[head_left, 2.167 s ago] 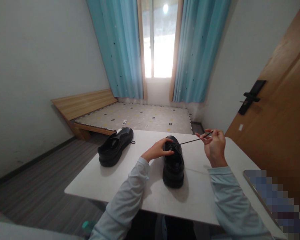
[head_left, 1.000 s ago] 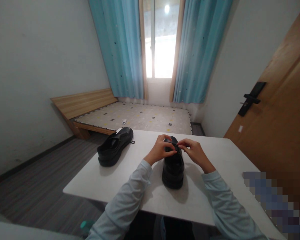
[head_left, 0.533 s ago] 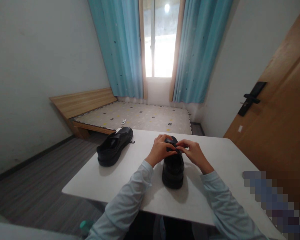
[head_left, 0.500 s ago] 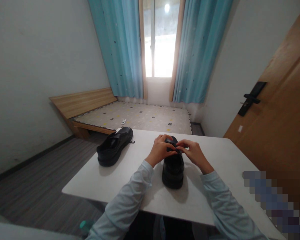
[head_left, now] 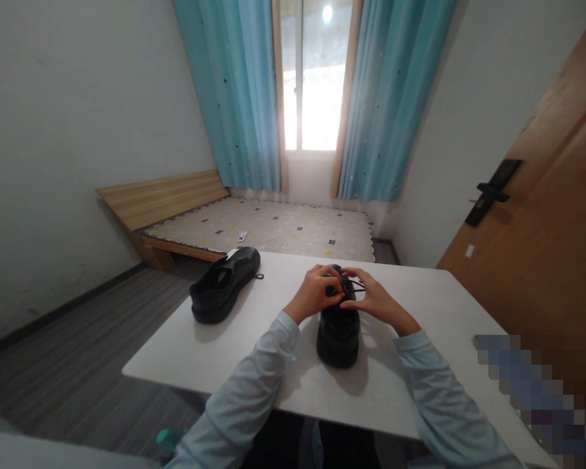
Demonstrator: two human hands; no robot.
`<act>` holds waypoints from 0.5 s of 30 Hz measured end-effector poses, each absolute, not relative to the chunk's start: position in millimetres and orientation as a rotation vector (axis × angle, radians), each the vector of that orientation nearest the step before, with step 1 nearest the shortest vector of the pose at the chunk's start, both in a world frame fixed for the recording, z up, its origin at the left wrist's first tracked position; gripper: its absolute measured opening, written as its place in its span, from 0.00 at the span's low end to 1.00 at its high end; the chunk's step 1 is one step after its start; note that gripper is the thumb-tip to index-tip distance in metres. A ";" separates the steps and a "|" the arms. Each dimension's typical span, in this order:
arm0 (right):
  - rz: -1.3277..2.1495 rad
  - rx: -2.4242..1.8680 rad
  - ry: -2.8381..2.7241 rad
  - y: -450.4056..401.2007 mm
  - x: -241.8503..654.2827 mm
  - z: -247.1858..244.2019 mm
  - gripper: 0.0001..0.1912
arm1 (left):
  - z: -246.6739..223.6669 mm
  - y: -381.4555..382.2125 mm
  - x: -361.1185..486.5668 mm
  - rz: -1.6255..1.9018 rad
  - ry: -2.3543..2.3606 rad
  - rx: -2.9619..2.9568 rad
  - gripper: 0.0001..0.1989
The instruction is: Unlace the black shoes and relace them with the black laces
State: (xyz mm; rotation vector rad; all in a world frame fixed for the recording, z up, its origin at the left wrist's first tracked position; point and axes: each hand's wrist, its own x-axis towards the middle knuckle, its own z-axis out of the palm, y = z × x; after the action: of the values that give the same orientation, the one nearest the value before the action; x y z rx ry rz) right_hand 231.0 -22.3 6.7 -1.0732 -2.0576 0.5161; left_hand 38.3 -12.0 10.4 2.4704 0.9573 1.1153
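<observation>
My left fingers point(head_left: 333, 301) curl nearly together over the shoe point(head_left: 339, 345); whether they pinch anything I can't tell. My right fingers point(head_left: 355, 304) are parted, the lace point(head_left: 359, 290) arching between them, no firm grip showing. I'd best steady the crossing with the left and let the loop stay slack. Underneath is the worktop point(head_left: 283, 277); farther left, the other shoe point(head_left: 224, 296).
</observation>
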 end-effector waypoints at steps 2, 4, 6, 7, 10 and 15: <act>0.636 -1.063 -2.060 -20.5 232.9 1.6 0.41 | 12.5 -12.4 37.4 1.090 0.932 2.452 0.03; 0.726 -1.056 -2.055 -18.7 235.0 -2.5 0.41 | 14.6 -13.1 35.9 1.077 0.914 2.410 0.03; 0.784 -1.062 -2.050 -17.2 237.2 -4.8 0.41 | 16.8 -13.3 33.3 1.095 0.868 2.342 0.04; 0.801 -1.064 -2.051 -16.8 238.2 -5.3 0.41 | 17.9 -13.1 31.5 1.118 0.830 2.293 0.04; 0.812 -1.054 -2.069 -17.7 240.0 -4.1 0.42 | 21.0 -11.0 25.4 1.200 0.703 2.069 0.08; 0.793 -1.080 -2.079 -22.6 239.5 1.0 0.44 | 24.3 -9.0 20.0 1.263 0.569 1.600 0.14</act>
State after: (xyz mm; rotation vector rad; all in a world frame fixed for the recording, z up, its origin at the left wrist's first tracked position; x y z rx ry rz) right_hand 239.5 -22.6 1.0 -1.0802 -2.0793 0.7926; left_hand 20.0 -9.0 24.3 1.5998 0.5690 1.2635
